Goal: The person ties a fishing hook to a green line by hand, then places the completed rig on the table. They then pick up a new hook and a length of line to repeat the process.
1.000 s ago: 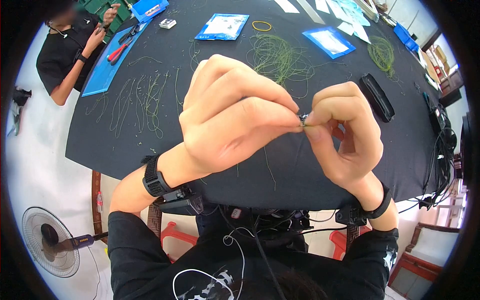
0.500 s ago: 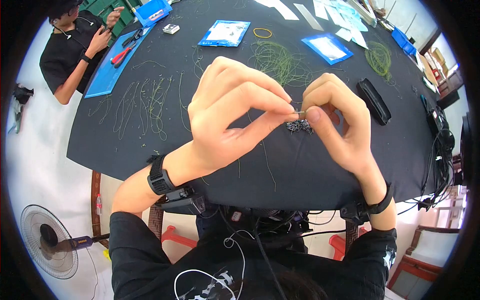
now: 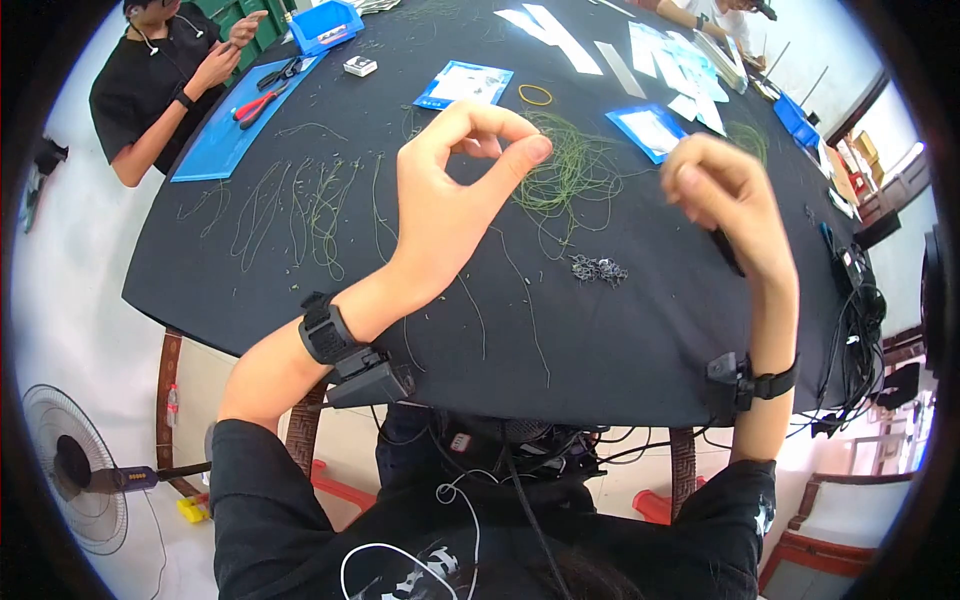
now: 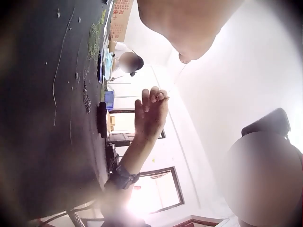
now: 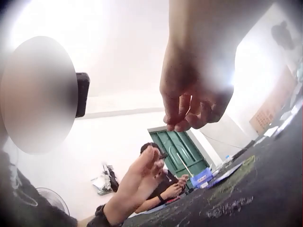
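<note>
In the head view my left hand [image 3: 445, 205] is raised over the table, thumb and index fingertip pinched together. My right hand [image 3: 725, 200] is held up well to the right, fingers curled in and thumb against the index finger. A faint fine thread [image 4: 176, 78] runs between the two sets of fingertips in the left wrist view; it hardly shows elsewhere. Below and between the hands, a small clump of dark metallic pieces [image 3: 599, 269] lies on the black cloth. Beyond the left fingertips spreads a loose tangle of green thread [image 3: 570, 180].
Cut lengths of thread [image 3: 318, 215] lie to the left. Pliers [image 3: 258, 108] rest on a blue board [image 3: 215, 150]. Blue packets [image 3: 465, 84], a yellow rubber band [image 3: 535, 95] and white strips [image 3: 560, 40] are farther back. Another person [image 3: 150, 90] sits at the far left.
My hands were together at the fingertips and have drawn apart, the right one moving far right. The dark clump, mostly covered before, now shows fully on the cloth.
</note>
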The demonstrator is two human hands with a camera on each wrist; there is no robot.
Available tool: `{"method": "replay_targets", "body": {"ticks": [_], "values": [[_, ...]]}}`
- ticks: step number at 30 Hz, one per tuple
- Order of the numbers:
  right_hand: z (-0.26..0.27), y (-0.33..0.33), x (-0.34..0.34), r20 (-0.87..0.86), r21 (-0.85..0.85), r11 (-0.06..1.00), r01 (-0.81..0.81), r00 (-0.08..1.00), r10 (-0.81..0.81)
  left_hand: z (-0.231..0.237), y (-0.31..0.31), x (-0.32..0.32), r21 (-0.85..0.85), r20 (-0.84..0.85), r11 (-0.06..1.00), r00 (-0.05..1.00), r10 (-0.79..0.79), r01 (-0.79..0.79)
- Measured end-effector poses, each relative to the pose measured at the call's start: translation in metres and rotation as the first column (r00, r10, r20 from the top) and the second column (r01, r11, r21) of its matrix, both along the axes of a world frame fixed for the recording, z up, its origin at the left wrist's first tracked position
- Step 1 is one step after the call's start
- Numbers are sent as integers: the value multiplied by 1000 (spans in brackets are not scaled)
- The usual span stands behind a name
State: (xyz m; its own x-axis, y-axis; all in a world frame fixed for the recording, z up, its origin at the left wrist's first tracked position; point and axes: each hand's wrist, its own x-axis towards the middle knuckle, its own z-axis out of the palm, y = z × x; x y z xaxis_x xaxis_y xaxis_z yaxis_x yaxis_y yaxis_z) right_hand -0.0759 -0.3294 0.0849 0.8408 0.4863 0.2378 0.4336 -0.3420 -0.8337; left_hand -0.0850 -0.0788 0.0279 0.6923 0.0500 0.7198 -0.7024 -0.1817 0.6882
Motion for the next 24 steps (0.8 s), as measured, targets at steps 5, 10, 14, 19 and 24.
{"method": "replay_targets", "body": {"ticks": [5,10,14,19,24], "values": [[37,-12,11,184,-122,988,92,981,-68,-4,0,5,-82,-211,992,971,-111,96],[67,12,-4,386,-246,968,50,921,50,-7,1,5,-90,-420,949,852,-312,303],[81,36,-29,474,-304,936,176,880,-11,-13,0,8,-85,-550,870,705,-448,486],[84,38,-39,507,-252,946,203,860,-50,-14,-4,4,-211,-636,560,323,-701,801],[82,15,-32,501,-242,946,214,863,-67,-19,-10,-7,-454,-634,266,-98,-767,851]]}}
